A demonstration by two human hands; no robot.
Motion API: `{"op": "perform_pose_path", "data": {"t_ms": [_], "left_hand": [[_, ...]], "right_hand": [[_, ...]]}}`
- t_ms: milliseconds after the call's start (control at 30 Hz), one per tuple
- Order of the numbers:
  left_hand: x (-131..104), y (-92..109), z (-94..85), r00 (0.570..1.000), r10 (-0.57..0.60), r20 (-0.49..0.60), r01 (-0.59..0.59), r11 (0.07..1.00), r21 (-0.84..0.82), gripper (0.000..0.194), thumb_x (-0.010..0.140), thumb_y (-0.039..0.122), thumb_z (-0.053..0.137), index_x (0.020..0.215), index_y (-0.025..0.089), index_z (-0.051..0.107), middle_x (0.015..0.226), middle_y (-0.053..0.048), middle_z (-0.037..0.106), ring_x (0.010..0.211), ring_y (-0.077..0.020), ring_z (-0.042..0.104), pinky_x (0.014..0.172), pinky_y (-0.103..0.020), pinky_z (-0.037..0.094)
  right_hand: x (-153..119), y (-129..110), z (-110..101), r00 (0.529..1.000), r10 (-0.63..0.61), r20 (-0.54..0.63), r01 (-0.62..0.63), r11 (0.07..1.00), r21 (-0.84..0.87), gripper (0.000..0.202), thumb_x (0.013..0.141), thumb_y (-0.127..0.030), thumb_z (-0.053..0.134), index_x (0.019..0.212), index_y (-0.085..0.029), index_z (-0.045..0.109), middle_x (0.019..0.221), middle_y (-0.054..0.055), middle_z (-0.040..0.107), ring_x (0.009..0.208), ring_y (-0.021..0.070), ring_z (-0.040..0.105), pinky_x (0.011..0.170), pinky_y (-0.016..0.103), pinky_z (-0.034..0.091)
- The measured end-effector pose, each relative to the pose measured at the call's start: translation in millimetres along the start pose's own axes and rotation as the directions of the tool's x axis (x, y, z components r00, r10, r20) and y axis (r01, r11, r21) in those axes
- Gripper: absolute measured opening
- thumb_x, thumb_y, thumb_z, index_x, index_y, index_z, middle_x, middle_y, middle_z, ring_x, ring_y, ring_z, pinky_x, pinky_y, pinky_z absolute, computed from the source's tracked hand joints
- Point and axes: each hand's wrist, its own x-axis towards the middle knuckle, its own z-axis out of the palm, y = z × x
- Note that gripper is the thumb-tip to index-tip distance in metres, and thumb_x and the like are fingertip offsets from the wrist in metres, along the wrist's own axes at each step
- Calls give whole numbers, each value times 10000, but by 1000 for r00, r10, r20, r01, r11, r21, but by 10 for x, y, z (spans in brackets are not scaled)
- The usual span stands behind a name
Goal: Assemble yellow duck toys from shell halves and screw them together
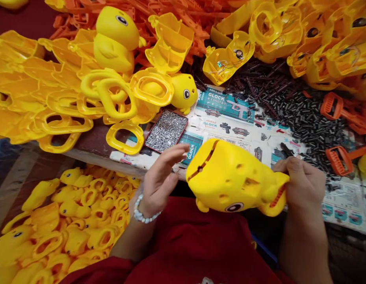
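A yellow duck-shaped toy body lies on its side in the air above the table's front edge, with a gap along the seam at its left end and an orange ribbed piece inside its right end. My right hand is closed around that right end. My left hand is beside the left end, fingers apart and slightly curled, holding nothing. Just beyond my left hand sits a tray of small silvery screws.
Yellow shell halves are heaped at the left, others with wires at the upper right. Black small parts and orange pieces lie at the right. Yellow ducks fill the lower left, below the table edge.
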Motion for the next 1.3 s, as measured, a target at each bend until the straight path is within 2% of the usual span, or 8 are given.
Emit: {"op": "perform_pose_path", "data": {"t_ms": [67,167,233,333,500,733,900,1300], "left_hand": [[56,-5,21,988,21,155,-38,994,104,580,858,444,582,1373,226,428,1482,-105,367,1384,-296,315,1144,-460,286],[113,-36,157,955,-28,295,-50,966,255,708,842,440,603,1448,236,299,1534,-111,274,1422,-294,245,1183,-475,196],[102,-58,214,955,-50,293,-25,969,246,747,844,426,596,1470,221,243,1551,-119,225,1436,-296,207,1194,-476,168],[41,-83,140,950,-48,310,21,996,90,707,837,352,581,1457,223,266,1543,-105,240,1434,-308,214,1192,-492,186],[1,-87,-89,954,-66,291,57,998,39,603,805,163,590,1372,236,398,1404,-98,454,1337,-252,413,1149,-409,333],[53,-101,73,976,-77,203,41,983,177,653,743,148,704,1332,219,431,1307,-108,537,1166,-212,577,1006,-317,499],[1,-173,82,992,-16,122,-8,981,195,593,699,176,746,1240,232,508,1264,-104,561,1210,-249,535,1049,-396,457],[-44,-244,50,986,33,166,-70,972,222,639,734,184,709,1318,237,455,1331,-126,531,1257,-256,501,1093,-419,399]], "right_hand": [[54,-32,-105,997,-29,72,41,984,-174,458,984,-406,469,641,-115,554,584,33,500,490,118,450,500,229,339],[36,-323,13,976,-174,130,209,913,-351,459,965,-508,453,821,-111,633,881,83,598,833,213,555,798,325,404],[-22,-568,200,891,-320,323,423,845,-329,571,946,-618,440,1080,-87,601,1179,119,520,1088,282,490,959,405,357],[-99,-788,443,745,-411,525,598,761,-253,643,961,-638,442,1275,-77,467,1294,126,432,1142,281,465,945,410,387],[-128,-740,520,779,-475,410,582,791,-189,643,909,-645,557,1238,-101,460,1228,114,493,1110,254,509,927,373,423],[-134,-742,506,776,-462,429,585,782,-216,629,905,-634,562,1234,-107,461,1229,118,494,1111,260,512,930,385,428],[-155,-741,529,785,-425,451,573,775,-267,618,914,-649,515,1220,-114,471,1244,116,485,1108,271,508,917,406,423],[-136,-744,520,759,-457,464,602,765,-230,608,930,-632,515,1222,-102,462,1247,125,477,1093,280,514,899,405,424]]}}
